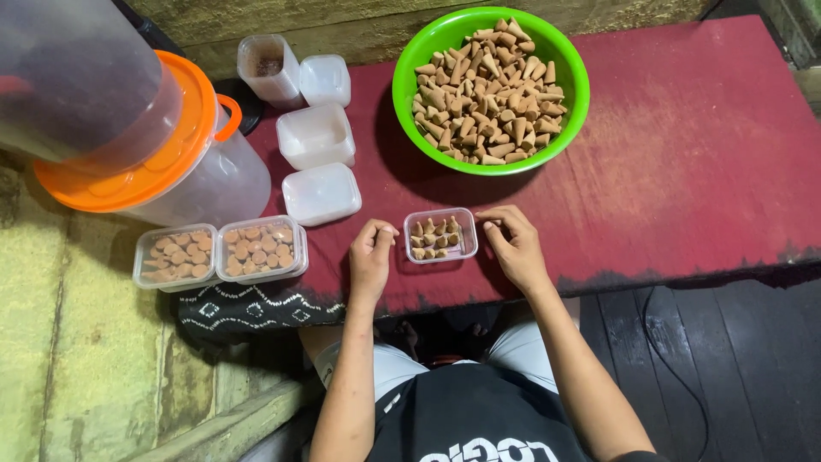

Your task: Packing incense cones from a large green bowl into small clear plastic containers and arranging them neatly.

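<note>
A small clear plastic box (pixel 440 236) with several tan cone-shaped pieces standing in it sits on the red table (pixel 684 154) near its front edge. My left hand (pixel 371 254) rests against the box's left side, fingers curled. At the box's right side is my right hand (pixel 513 244), its fingertips pinched together at the upper right corner; whether a cone is between them I cannot tell. A bright green bowl (pixel 492 90) heaped with the same tan cones stands behind the box.
Three empty white boxes (pixel 317 135) and a tall clear container (pixel 267 68) line the table's left part. Two filled, lidded boxes (pixel 221 253) sit left of the table by a large clear jar with an orange lid (pixel 162 145). A patterned black cloth (pixel 248 306) lies below them.
</note>
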